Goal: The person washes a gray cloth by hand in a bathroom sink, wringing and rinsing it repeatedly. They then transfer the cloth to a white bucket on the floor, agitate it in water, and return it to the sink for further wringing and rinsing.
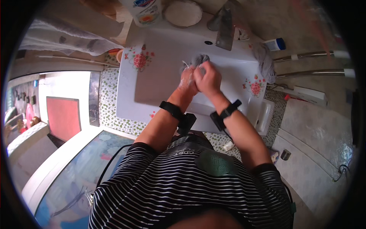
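Note:
Over the basin of a white sink (160, 49) with red flower decals, my two hands are pressed together around a bunched grey cloth (201, 59). My left hand (187, 79) is closed, with white suds on its skin, and a thin white strand sticks out beside its fingers. My right hand (209, 77) is closed against it, its fingers curled onto the cloth. Most of the cloth's lower part is hidden by my fingers, so its exact kind cannot be made out. A flat metal faucet (225, 35) juts over the basin just beyond my hands.
On the sink's far ledge stand a white bottle (145, 13) and a round pale dish (183, 13). A grey rag (264, 61) hangs over the right rim, near a blue-capped container (275, 44). Metal rails (310, 72) run along the right wall. A white towel (68, 38) hangs at left.

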Tool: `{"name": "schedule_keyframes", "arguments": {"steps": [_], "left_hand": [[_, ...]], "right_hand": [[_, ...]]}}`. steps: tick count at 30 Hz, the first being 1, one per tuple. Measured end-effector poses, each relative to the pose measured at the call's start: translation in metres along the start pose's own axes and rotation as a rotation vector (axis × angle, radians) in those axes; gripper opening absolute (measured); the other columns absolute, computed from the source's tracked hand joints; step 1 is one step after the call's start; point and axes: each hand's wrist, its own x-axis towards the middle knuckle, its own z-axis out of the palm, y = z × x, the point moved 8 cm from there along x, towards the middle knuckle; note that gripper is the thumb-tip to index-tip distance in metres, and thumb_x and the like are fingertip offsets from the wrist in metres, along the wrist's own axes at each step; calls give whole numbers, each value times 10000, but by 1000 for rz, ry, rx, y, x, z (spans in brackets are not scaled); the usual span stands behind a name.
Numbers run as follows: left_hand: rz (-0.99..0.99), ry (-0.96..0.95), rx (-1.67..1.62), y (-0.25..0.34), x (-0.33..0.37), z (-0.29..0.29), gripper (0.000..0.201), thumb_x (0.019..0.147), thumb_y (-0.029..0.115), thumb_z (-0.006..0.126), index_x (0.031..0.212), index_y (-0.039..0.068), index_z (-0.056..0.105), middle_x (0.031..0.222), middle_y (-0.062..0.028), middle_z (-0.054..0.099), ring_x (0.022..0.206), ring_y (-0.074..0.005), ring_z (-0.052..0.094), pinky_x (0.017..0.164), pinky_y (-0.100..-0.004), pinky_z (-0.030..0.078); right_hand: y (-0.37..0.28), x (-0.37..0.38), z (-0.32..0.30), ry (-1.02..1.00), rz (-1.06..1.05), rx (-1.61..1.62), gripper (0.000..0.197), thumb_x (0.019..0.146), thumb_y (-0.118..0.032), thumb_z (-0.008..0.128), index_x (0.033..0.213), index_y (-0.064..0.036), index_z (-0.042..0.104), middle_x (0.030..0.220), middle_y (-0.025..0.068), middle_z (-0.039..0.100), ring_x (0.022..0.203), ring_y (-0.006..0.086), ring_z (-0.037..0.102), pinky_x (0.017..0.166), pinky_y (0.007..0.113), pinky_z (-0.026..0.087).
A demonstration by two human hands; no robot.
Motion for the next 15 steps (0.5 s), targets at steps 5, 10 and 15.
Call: {"name": "schedule_keyframes", "arguments": {"steps": [5, 10, 15], "left_hand": [[-443, 325, -397, -2, -26, -5, 249, 852, 167, 379, 976, -4, 511, 839, -102, 591, 737, -223, 582, 637, -334, 476], [-54, -57, 759, 36, -17, -2, 205, 730, 173, 514, 874, 38, 569, 862, -136, 595, 817, -296, 562, 720, -360, 451], [191, -262, 1263, 34, -25, 9, 282, 662, 194, 576, 877, 15, 539, 889, -155, 577, 804, -343, 550, 700, -390, 450]], "right_hand": [[39, 2, 13, -12, 278, -38, 243, 721, -256, 566, 763, -18, 548, 718, 206, 577, 704, 389, 556, 621, 432, 449], [-40, -51, 4, -39, 37, 91, 172, 703, -178, 620, 714, -58, 498, 698, 153, 548, 676, 361, 542, 594, 433, 437], [75, 16, 21, 40, 381, -117, 294, 725, -292, 532, 829, -20, 575, 808, 196, 595, 793, 381, 553, 694, 437, 443]]}}
